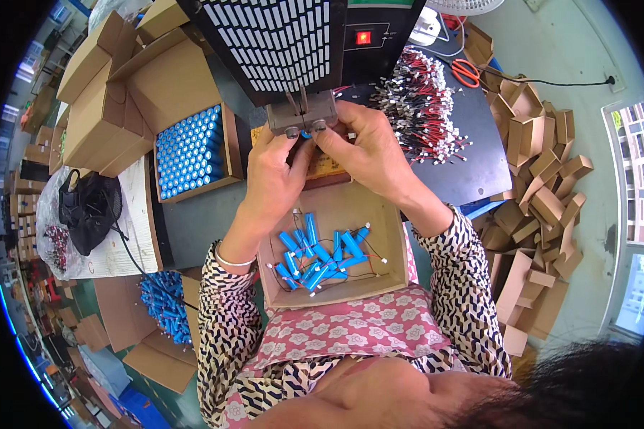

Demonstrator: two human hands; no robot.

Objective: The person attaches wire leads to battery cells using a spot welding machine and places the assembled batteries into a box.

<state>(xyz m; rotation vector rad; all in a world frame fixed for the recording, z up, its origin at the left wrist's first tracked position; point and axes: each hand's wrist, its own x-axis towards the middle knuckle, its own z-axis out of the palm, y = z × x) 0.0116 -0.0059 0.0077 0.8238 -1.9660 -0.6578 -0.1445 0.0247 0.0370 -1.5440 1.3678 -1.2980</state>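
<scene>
My left hand (273, 171) and my right hand (368, 149) are closed together under the two electrode pins (300, 104) of a black spot welder (268, 43). Between the fingertips shows the small blue end of a battery cell (306, 134), most of it hidden by the fingers. My thumbs point at each other around it. Below my wrists, an open cardboard tray (336, 292) at my lap holds several blue cells (315, 275) with thin wires and white connectors attached. Whether a wire lies under the pins cannot be made out.
Upright blue cells fill a carton (189, 154) on the left. Wire leads (422, 107) with white plugs are heaped right of the welder, near orange-handled scissors (465, 73). A box of wired cells (166, 304) stands lower left. Empty cartons (544, 179) pile up right.
</scene>
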